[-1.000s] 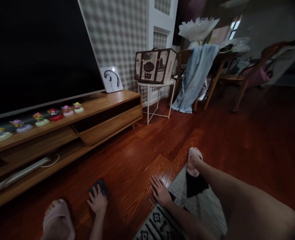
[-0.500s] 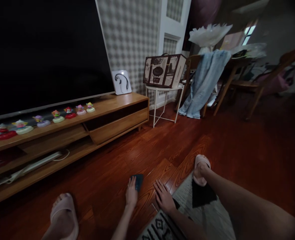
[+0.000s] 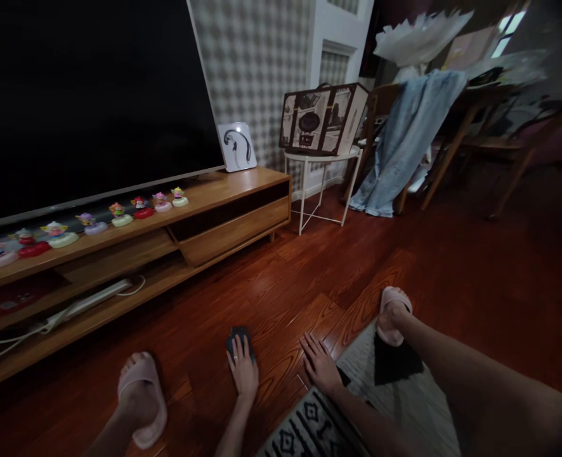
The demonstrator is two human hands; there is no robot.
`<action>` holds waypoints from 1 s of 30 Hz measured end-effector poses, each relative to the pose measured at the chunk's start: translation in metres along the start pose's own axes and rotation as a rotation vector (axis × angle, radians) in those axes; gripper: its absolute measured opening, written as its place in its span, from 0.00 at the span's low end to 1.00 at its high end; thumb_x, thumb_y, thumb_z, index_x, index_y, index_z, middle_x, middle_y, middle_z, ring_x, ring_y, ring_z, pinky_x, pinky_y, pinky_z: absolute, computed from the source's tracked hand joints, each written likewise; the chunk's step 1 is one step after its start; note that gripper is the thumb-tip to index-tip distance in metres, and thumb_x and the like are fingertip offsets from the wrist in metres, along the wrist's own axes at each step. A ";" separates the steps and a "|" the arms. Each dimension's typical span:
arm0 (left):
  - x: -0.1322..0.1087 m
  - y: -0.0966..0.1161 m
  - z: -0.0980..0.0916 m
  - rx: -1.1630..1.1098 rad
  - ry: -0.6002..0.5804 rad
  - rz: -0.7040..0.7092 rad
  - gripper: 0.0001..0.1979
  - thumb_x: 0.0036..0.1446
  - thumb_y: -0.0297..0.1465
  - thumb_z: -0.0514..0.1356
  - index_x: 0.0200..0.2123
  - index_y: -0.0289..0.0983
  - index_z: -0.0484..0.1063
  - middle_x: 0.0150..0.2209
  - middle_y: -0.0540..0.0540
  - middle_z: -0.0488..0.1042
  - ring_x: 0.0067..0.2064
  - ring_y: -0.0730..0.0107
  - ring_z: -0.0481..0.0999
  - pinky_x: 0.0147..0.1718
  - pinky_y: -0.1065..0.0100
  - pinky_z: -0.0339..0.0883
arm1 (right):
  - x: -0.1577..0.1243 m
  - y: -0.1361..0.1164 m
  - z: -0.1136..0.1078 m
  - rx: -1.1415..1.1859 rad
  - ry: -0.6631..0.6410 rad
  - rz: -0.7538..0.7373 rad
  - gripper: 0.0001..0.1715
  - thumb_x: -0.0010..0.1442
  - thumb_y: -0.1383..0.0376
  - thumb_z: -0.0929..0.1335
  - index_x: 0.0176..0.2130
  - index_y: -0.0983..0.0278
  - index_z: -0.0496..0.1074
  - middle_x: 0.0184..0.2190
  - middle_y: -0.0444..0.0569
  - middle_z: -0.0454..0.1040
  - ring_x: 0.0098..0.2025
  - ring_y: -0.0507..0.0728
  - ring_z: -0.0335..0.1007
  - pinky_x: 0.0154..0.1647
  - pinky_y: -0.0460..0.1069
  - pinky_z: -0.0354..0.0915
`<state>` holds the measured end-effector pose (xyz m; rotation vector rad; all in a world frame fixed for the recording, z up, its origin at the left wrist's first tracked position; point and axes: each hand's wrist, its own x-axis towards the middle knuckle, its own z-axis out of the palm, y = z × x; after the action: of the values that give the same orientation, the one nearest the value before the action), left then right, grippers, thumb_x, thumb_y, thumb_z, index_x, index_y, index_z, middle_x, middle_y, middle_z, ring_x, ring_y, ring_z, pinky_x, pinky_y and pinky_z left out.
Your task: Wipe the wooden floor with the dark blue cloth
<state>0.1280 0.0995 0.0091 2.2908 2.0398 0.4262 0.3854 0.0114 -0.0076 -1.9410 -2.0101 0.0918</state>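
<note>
My left hand (image 3: 245, 374) is down on the wooden floor, its fingers laid over a small dark blue cloth (image 3: 237, 331) and holding it against the boards. A ring shows on one finger. Part of the cloth is hidden under the hand. To the right, my right hand (image 3: 321, 368) rests palm down with its fingers stretched out, at the edge of the patterned rug (image 3: 309, 412). Nothing shows in it.
A TV cabinet (image 3: 243, 181) with several small figurines runs along the left, under a large television (image 3: 91, 95). A power strip (image 3: 100, 295) lies on its lower shelf. My slippered feet stand either side. A white side table (image 3: 321, 157) carries a patterned case (image 3: 312, 120).
My left hand has moved left across the floor with the cloth, which has turned under the fingers. My right hand stays at the rug's edge. The view has shifted slightly.
</note>
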 end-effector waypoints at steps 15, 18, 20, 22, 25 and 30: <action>0.042 -0.046 -0.003 -0.298 -0.131 0.152 0.43 0.48 0.12 0.48 0.67 0.43 0.61 0.74 0.47 0.51 0.74 0.63 0.44 0.70 0.55 0.53 | -0.001 0.007 0.011 -0.042 0.066 -0.043 0.33 0.70 0.63 0.58 0.72 0.57 0.54 0.72 0.48 0.55 0.73 0.59 0.49 0.70 0.60 0.53; 0.061 -0.103 -0.013 -0.257 -0.004 -0.018 0.41 0.48 0.13 0.46 0.66 0.38 0.63 0.73 0.44 0.54 0.73 0.61 0.48 0.70 0.56 0.55 | -0.001 0.006 0.010 -0.043 0.067 -0.040 0.34 0.69 0.64 0.58 0.71 0.57 0.55 0.72 0.47 0.56 0.73 0.59 0.49 0.70 0.59 0.53; 0.064 -0.138 -0.019 -0.189 0.118 -0.104 0.39 0.51 0.15 0.46 0.67 0.38 0.60 0.72 0.44 0.56 0.73 0.59 0.48 0.70 0.53 0.55 | -0.001 0.005 0.010 -0.043 0.071 -0.041 0.34 0.69 0.64 0.58 0.71 0.57 0.55 0.72 0.47 0.56 0.73 0.58 0.49 0.71 0.59 0.53; 0.057 -0.158 -0.023 -0.130 0.191 -0.137 0.38 0.55 0.17 0.46 0.70 0.39 0.56 0.71 0.44 0.58 0.74 0.57 0.46 0.70 0.47 0.52 | -0.001 0.006 0.010 -0.039 0.079 -0.043 0.34 0.69 0.63 0.58 0.72 0.56 0.54 0.72 0.46 0.55 0.73 0.59 0.48 0.71 0.59 0.52; 0.033 -0.142 -0.019 -0.098 0.167 -0.093 0.35 0.57 0.19 0.46 0.69 0.36 0.56 0.70 0.41 0.60 0.73 0.56 0.49 0.71 0.45 0.48 | -0.002 0.007 0.012 -0.028 0.089 -0.049 0.35 0.69 0.63 0.58 0.72 0.56 0.51 0.72 0.46 0.54 0.73 0.59 0.48 0.71 0.60 0.51; -0.004 -0.027 -0.003 -0.141 -0.071 0.179 0.43 0.47 0.14 0.47 0.68 0.37 0.58 0.72 0.43 0.55 0.73 0.61 0.49 0.73 0.48 0.44 | -0.001 0.007 0.012 -0.009 0.069 -0.041 0.34 0.70 0.62 0.58 0.72 0.55 0.51 0.73 0.47 0.53 0.73 0.59 0.48 0.72 0.61 0.51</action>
<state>0.1007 0.0987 0.0051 2.3747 1.7209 0.4735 0.3886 0.0131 -0.0209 -1.8815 -2.0080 0.0060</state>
